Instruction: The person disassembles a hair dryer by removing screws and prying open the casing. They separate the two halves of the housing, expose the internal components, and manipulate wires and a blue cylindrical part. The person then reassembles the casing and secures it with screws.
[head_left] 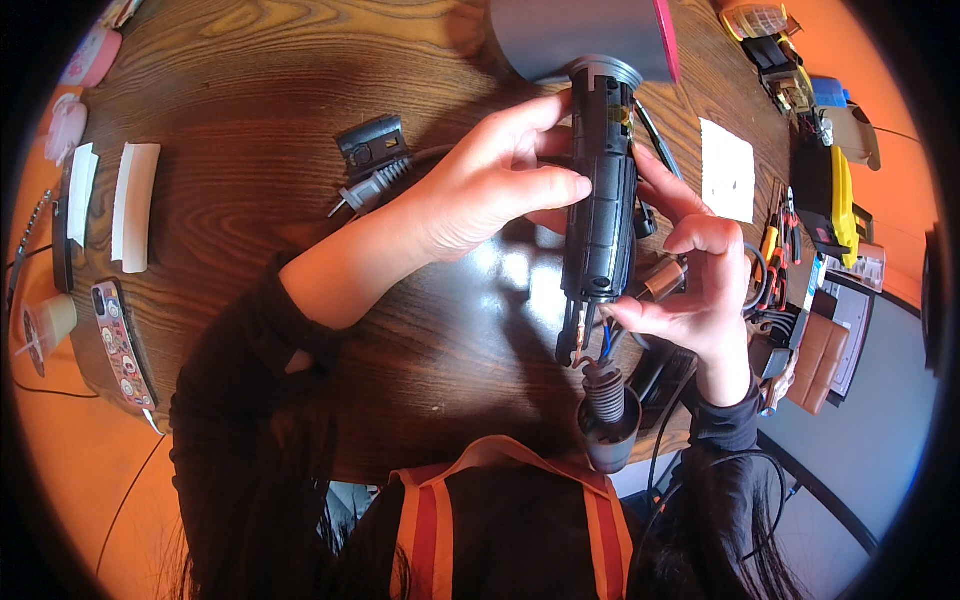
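My left hand (505, 185) grips the black inner handle (598, 220) of a grey hair dryer (560, 30) with a pink rim, its thumb across the handle's middle. My right hand (700, 285) holds the same handle, thumb at its lower end, fingers along its right side. Brown and blue wires (606, 335) come out of that end into a ribbed cord sleeve (605, 395), which sits in a grey tubular cover (612, 450). A black plastic housing piece (365, 150) and a grey plug (375, 190) lie left of my left hand.
Pliers and screwdrivers (780, 230), a yellow-and-black case (840, 200) and a white paper (728, 170) are on the right. A phone (118, 340), paper strips (135, 205) and a cup (50, 320) are on the left. Loose cables run near my right arm.
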